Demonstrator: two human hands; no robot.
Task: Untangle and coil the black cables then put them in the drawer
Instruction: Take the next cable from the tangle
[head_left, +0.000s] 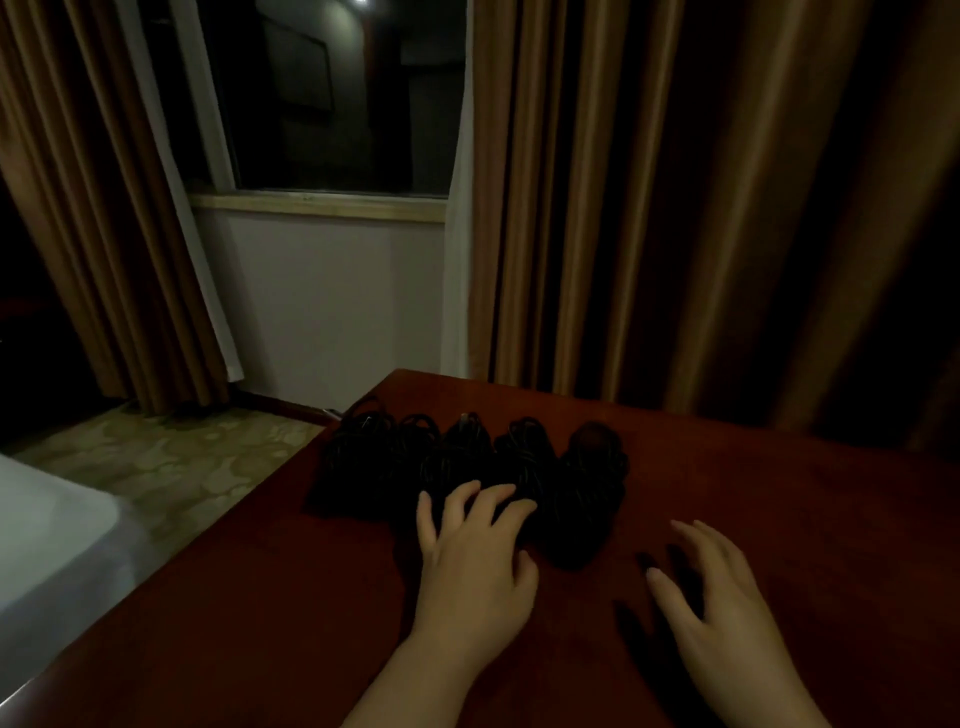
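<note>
1. Five bundles of black cables (467, 467) are lying in a row near the far left corner of the dark red-brown wooden surface (779, 519), each bundle touching or just beside the next.
2. The bundles are looking coiled rather than loose, though the dim light is hiding how each one is wound.
3. The leftmost bundle (358, 447) is sitting at the surface's left edge; the rightmost bundle (589, 493) is reaching nearest to the person.
4. The left hand (475, 566) is lying palm down with its fingers spread, the fingertips (506, 491) resting on the near ends of the middle bundles, and the thumb (524, 571) is lying just beside the rightmost bundle.
5. The left hand is curling around nothing; it is only touching the cables from above.
6. The right hand (719, 597) is hovering or resting over bare wood to the right of the cables, apart from them, fingers relaxed and slightly spread, holding nothing.
7. Whether the right hand is touching the surface is something I cannot tell; a shadow is lying beneath its fingers.
8. Brown curtains (675, 208) are hanging behind the surface, on either side of a dark window (337, 93) with a pale sill.
9. A patterned floor (171, 462) and the corner of a white bed (47, 545) are showing at the left.
</note>
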